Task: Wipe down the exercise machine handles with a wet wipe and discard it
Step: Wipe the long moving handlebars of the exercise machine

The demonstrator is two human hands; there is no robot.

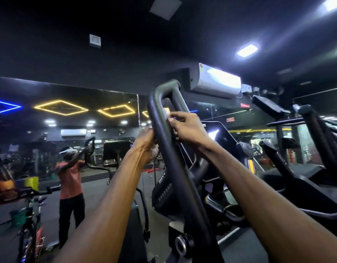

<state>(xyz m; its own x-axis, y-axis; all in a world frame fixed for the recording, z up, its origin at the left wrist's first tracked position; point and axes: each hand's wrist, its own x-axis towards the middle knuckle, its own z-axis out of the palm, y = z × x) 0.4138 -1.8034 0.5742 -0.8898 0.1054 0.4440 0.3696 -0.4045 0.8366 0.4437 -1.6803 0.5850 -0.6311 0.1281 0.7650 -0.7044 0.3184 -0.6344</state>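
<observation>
A black looped handle point(162, 118) of an exercise machine rises in front of me, its rounded top just above my hands. My left hand point(146, 147) grips the handle's outer bar from the left side. My right hand point(184, 128) reaches in from the right and pinches a small white wet wipe point(167, 113) against the inner face of the same bar. Only a small corner of the wipe shows past my fingertips. Below the hands the bar runs down to the machine's pivot point(181, 243).
The machine's dark console point(218, 137) stands just behind my right hand. A second black handle point(311, 122) stands at the right. A wall mirror point(69, 130) on the left shows a person in an orange shirt. A bicycle point(29, 215) stands at lower left.
</observation>
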